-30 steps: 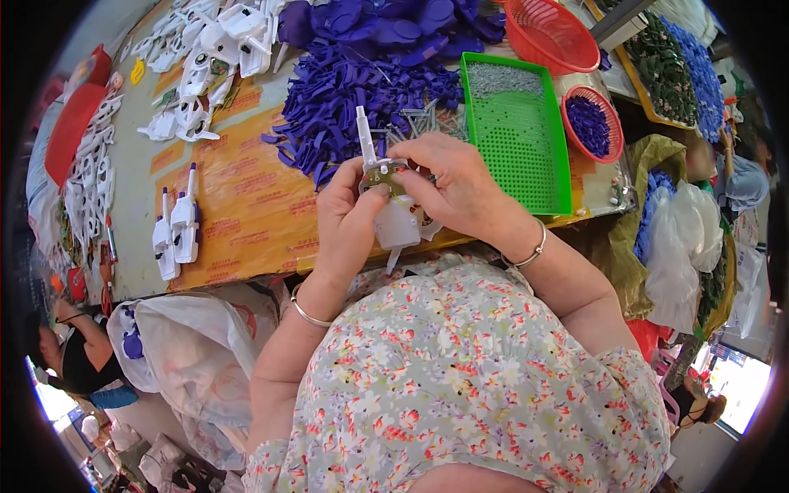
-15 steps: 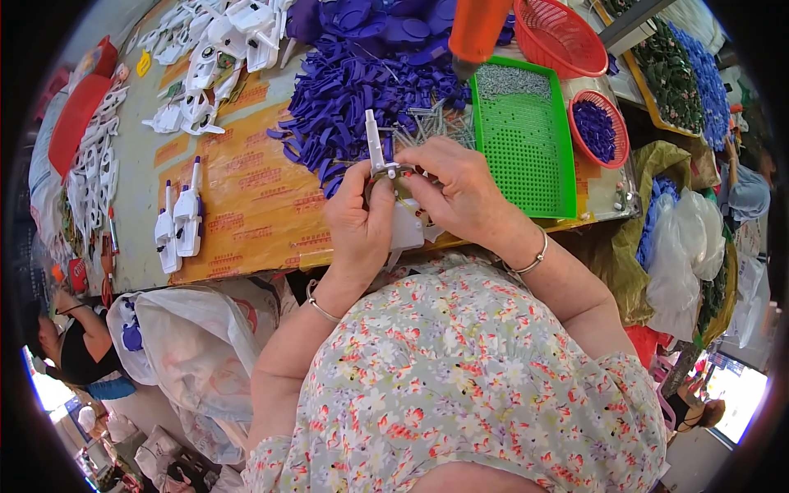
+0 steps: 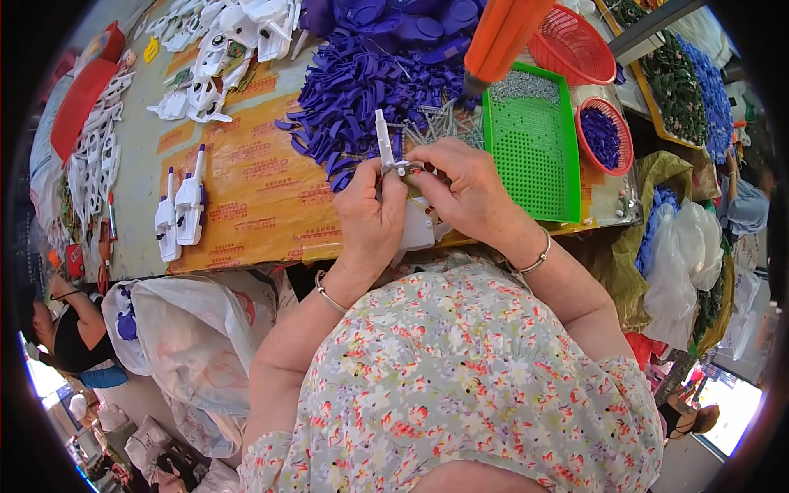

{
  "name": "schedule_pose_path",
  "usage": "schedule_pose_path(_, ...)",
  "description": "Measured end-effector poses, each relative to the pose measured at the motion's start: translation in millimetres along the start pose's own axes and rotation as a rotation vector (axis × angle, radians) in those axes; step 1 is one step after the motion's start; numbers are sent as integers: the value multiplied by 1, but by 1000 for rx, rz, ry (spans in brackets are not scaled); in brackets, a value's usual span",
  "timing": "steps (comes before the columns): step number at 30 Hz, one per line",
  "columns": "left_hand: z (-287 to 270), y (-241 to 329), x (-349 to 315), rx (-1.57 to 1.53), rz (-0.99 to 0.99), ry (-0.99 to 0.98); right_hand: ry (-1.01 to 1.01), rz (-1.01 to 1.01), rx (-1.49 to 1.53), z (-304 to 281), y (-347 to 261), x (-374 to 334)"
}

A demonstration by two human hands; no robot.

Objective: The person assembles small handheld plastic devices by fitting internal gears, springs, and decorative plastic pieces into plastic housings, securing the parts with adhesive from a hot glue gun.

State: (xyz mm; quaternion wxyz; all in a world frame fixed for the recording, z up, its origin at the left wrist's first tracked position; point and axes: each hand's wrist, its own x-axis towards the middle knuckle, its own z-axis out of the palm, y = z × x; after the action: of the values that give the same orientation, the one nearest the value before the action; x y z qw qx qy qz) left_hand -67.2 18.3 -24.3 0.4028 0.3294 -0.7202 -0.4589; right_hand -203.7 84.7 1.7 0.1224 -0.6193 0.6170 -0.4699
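Note:
A white plastic toy part with a tall upright barrel [image 3: 384,135] is held at the table's near edge. My left hand [image 3: 368,215] is closed round its left side, thumb and fingers pinching near the barrel's base. The fingers of my right hand [image 3: 462,187] pinch at the same spot from the right; any small piece between them is too hidden to name. The part's wide white body [image 3: 417,230] shows below and between my hands. Just beyond lie a heap of purple plastic pieces [image 3: 349,94] and several metal springs [image 3: 448,125].
An orange power driver [image 3: 501,41] hangs beyond my right hand. A green perforated tray [image 3: 573,156] holding small screws stands at right, beside red baskets [image 3: 612,78]. White and purple toy assemblies [image 3: 189,212] lie at left. White parts [image 3: 214,57] are heaped farther back.
The table has shifted slightly rightward in view. Both hands keep their pinch on the white toy part, with only slight movement of the fingers.

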Motion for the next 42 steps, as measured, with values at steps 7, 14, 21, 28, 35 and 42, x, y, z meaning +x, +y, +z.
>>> schedule_pose_path(7,-1,-1,-1,-30,-71,-38,-13,8,0,0,1,-2)
schedule_pose_path(14,-1,3,-1,-140,-100,-70,-15,3,-8,-2,3,-2)
schedule_pose_path(21,-3,3,-2,-254,-132,-84,-18,24,-9,0,1,-2)
schedule_pose_path(28,-1,4,-2,-194,-114,-38,-21,17,-8,0,-1,-1)
schedule_pose_path(35,-4,1,-4,-117,-132,-61,-5,-4,18,4,1,-2)
schedule_pose_path(42,-13,-2,6,-263,-223,-149,-31,14,56,2,3,-3)
